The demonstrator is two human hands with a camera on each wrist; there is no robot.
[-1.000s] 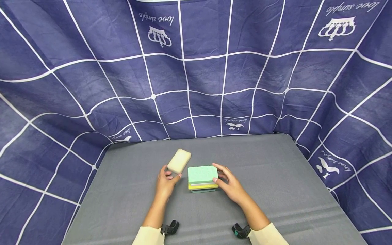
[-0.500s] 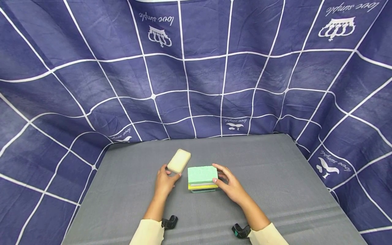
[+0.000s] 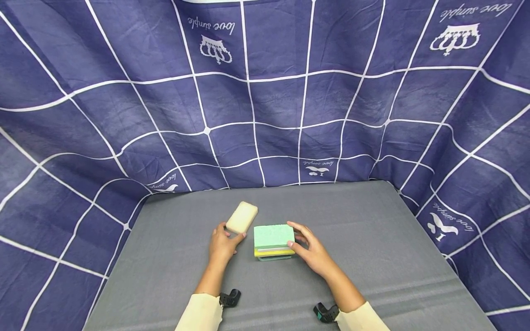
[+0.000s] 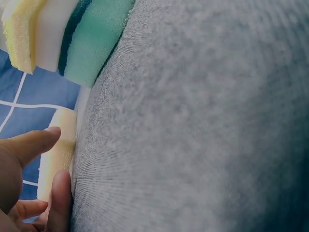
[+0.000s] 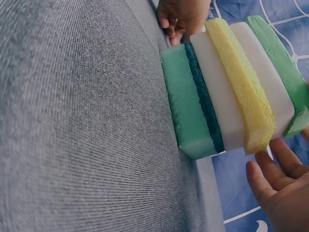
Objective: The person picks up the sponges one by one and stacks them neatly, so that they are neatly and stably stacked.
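Flat on the grey table [image 3: 186,257] lies a cream sponge [image 3: 243,216]. My left hand [image 3: 222,247] is at its near end, thumb and fingers spread apart on either side of the corner; firm contact cannot be made out. To its right stands a stack of sponges: a teal-green one with a dark scouring layer [image 5: 188,101] at the bottom, then a white block [image 5: 217,92], a yellow sponge [image 5: 236,77], another white block [image 5: 265,67] and a light green sponge [image 3: 273,236] on top. My right hand [image 3: 313,253] holds the top sponge's right end between thumb and fingers.
A blue curtain with white grid lines [image 3: 277,101] hangs behind the table and along both sides. Black straps with camera mounts [image 3: 230,298] sit at the wrists, below cream sleeves [image 3: 200,312].
My left hand has drawn back very slightly toward me, and its wrist has shifted a little. The cream sponge stays in place; my right hand and the stack are practically still.
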